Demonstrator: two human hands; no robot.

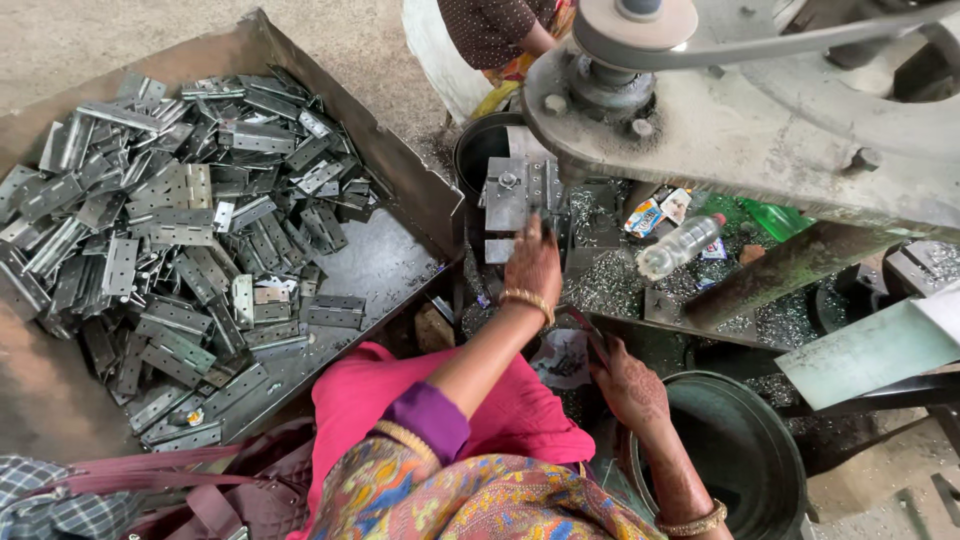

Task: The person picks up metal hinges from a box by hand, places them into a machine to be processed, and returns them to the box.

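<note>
My left hand [535,265], a gold bangle on its wrist, reaches forward to a grey steel fixture block [512,190] under the machine's arm. Its fingertips pinch a small metal hinge piece against that block; the piece is mostly hidden by the fingers. My right hand [630,385], patterned with henna, sits lower by the rim of a dark round bucket [745,395]. Its fingers are closed around a thin dark handle [588,335] that slants up to the left. A large flat metal tray [385,265] on the left holds a heap of several grey hinges [180,220].
The heavy grey machine arm [740,130] with a belt pulley [635,20] overhangs the work spot. Metal shavings, a clear plastic bottle [680,245] and wrappers lie on its bed. A black pot [480,150] stands behind the block. Another person [495,30] sits beyond.
</note>
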